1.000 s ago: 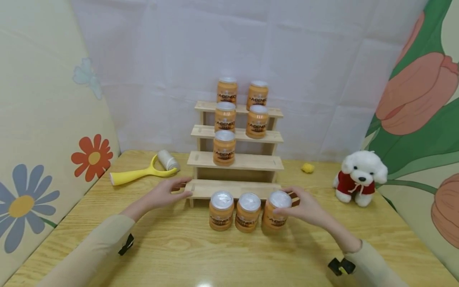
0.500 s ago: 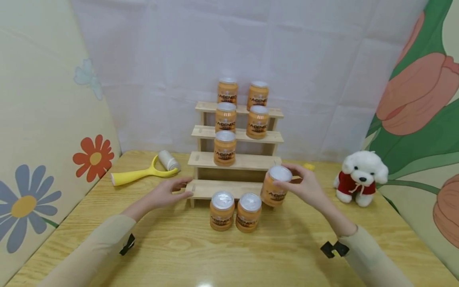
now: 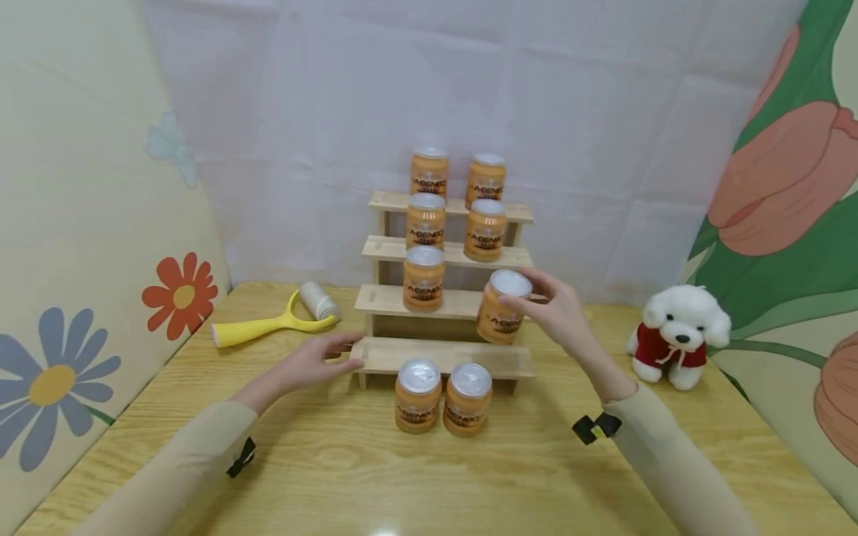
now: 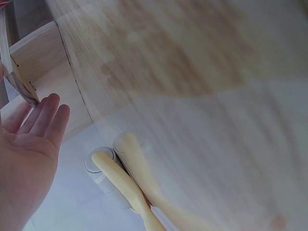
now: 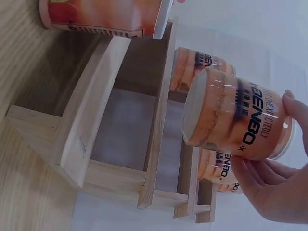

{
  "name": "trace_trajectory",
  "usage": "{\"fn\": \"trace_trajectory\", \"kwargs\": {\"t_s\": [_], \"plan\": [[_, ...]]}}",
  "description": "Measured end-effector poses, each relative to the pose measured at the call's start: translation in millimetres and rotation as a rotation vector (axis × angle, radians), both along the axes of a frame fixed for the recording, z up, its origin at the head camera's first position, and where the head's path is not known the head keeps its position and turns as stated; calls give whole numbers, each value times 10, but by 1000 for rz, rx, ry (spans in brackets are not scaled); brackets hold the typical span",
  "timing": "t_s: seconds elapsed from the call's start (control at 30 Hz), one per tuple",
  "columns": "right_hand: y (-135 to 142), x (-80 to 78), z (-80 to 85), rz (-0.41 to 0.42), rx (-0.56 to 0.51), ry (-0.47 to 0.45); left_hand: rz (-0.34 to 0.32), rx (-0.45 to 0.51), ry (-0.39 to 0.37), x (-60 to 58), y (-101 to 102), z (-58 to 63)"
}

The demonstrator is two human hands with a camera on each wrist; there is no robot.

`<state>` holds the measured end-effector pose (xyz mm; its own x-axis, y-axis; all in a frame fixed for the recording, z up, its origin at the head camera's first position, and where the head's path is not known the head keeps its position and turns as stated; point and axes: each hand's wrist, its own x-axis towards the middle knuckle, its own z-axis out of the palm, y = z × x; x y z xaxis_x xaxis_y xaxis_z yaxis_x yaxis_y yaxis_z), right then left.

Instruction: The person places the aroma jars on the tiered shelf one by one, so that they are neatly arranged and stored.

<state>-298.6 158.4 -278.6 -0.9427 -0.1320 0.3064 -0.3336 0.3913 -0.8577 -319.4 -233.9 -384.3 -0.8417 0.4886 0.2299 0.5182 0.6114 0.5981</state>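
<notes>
My right hand (image 3: 559,313) grips an orange can (image 3: 501,313) with a silver lid near its top, thumb in front and fingers behind. In the right wrist view the can (image 5: 240,118) hangs clear of the wooden tiered shelf (image 5: 154,144). My left hand (image 3: 315,365) touches the left end of the lowest step (image 3: 462,356), fingers extended; the left wrist view shows the fingers (image 4: 50,113) at the wood's edge. Two cans (image 3: 418,394) stand on the table before the rack. One can (image 3: 424,279) is on the second step, left side; two stand on each step above.
A yellow-handled lint roller (image 3: 275,324) lies on the table left of the rack. To the right sits a white plush dog (image 3: 680,335) in a red top. A white cloth (image 3: 322,134) hangs behind the rack, with flower-printed panels at both sides.
My right hand has lifted the third can from the table, up and slightly left, to in front of the second step's right side. The left hand stays at the rack's left end.
</notes>
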Motion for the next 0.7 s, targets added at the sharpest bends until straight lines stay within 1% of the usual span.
{"fn": "trace_trajectory", "kwargs": {"t_s": [0.07,0.27,0.43,0.53,0.7], "plan": [[-21,-43,5,-5,-14,0,-1,1,4,3,7,-6],[-70,-170,-29,-15,-26,37,5,-4,7,4,17,-33],[-102,-273,-67,-7,-15,15,7,-6,3,5,13,-42],[-129,-329,-78,5,-33,5,7,0,6,9,12,-34],[-186,-415,-99,25,-61,26,4,1,4,6,0,-27]]}}
